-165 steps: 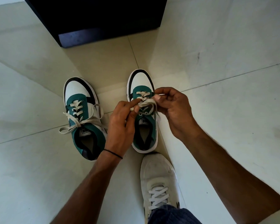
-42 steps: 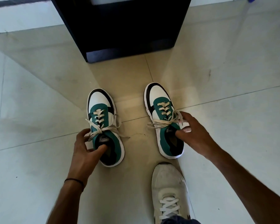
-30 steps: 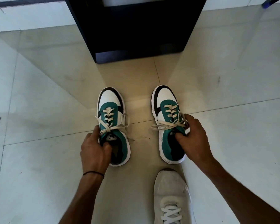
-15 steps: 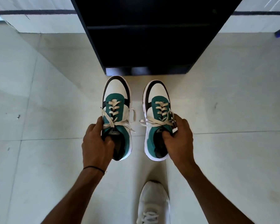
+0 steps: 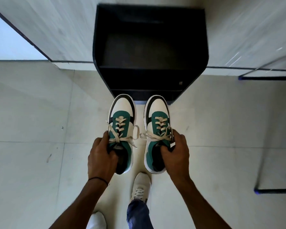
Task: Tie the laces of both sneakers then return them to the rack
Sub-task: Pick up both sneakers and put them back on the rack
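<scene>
L hand [image 5: 102, 159]: fingertips tucked inside L sneaker [image 5: 120, 104] opening, hidden; hand also covers its near-left side. R hand [image 5: 177, 154]: fingertips out of sight inside R sneaker [image 5: 157, 106], hand covers its near-right collar. Soles of the 2 hidden, seen from above. Tongue labels [image 5: 119, 145] partly under laces [image 5: 122, 139], too small to read. Rack [image 5: 150, 47] motion-blurred, inside dark, shelf depth can't tell; pale mark [image 5: 180, 82] low on its right too small to make out. Sneaker toes overlap rack base in view; touching or apart, can't tell. Walls [image 5: 56, 30] streaked w/ blur. 2 forearms [image 5: 82, 204] cut off at bottom edge. Near white shoe [image 5: 97, 220] cut by bottom edge; other shoe [image 5: 140, 184] has heel under jeans leg [image 5: 138, 214]. Blue frame [image 5: 274, 190] at right cut off by edge.
</scene>
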